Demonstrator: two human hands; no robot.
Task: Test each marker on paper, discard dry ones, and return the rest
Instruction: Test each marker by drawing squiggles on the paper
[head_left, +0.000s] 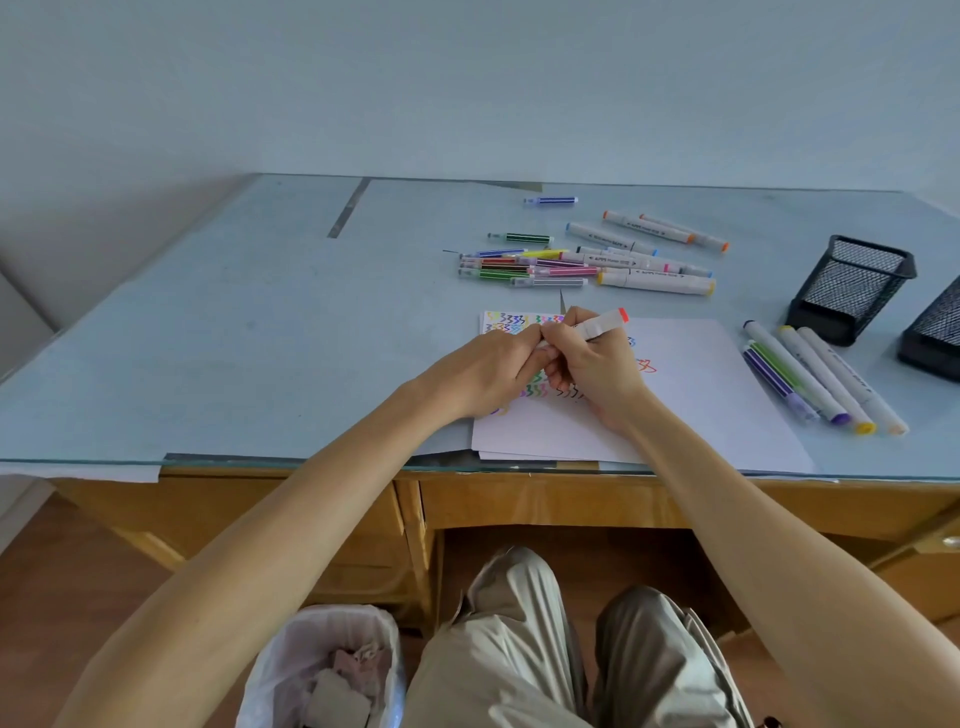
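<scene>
My right hand (592, 364) grips a white marker with a red end cap (602, 325) above the white paper (691, 395). My left hand (488, 369) pinches the marker's near end, which is hidden between the fingers of both hands. Coloured zigzag test marks (511, 325) cover the paper's left part. A pile of thin and thick markers (571, 262) lies beyond the paper. Several more markers (815, 379) lie side by side right of the paper. Two black mesh holders (852, 286) stand at the far right.
A lined waste bin (332, 670) with crumpled paper stands on the floor under the desk's front edge, left of my knees. The glass desk top (234, 338) runs to the wall. A lone blue marker (550, 200) lies at the back.
</scene>
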